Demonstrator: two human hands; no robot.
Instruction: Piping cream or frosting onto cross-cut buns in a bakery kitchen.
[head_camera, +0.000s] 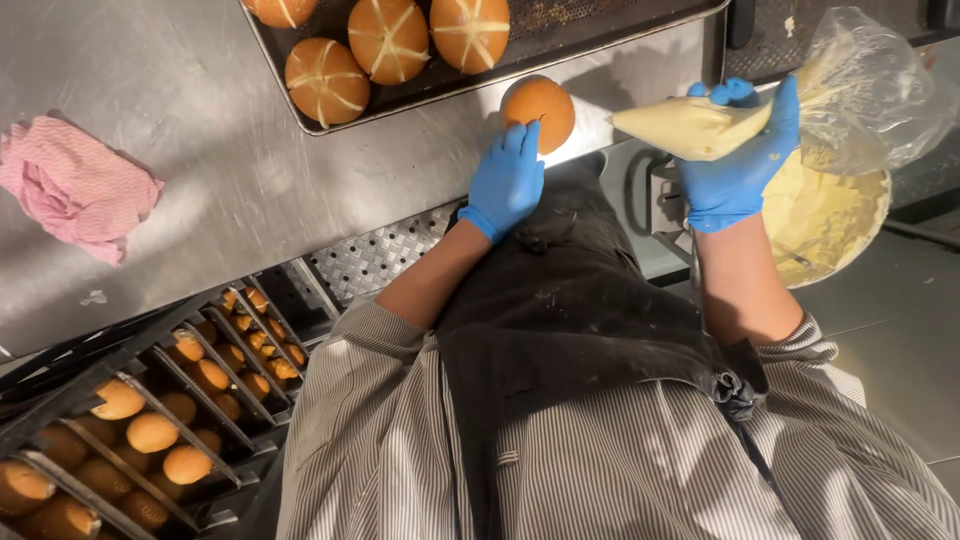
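R grip (735, 165) tight round piping bag (700, 127); L grip (508, 180) loose, fingertips on plain bun (541, 108) w/o clasping.

A bakery kitchen: steel worktable (200, 200), bun-filled baking tray (560, 40), racked buns (150, 430) below.

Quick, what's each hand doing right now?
Left hand: open, fingers resting on a plain bun on the steel table.
Right hand: closed around a piping bag of cream.

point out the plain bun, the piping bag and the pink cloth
plain bun (541, 108), head view, middle of its top crust
piping bag (680, 128), head view, cream-filled cone ahead of the right hand
pink cloth (75, 188), head view, centre of the crumpled fabric
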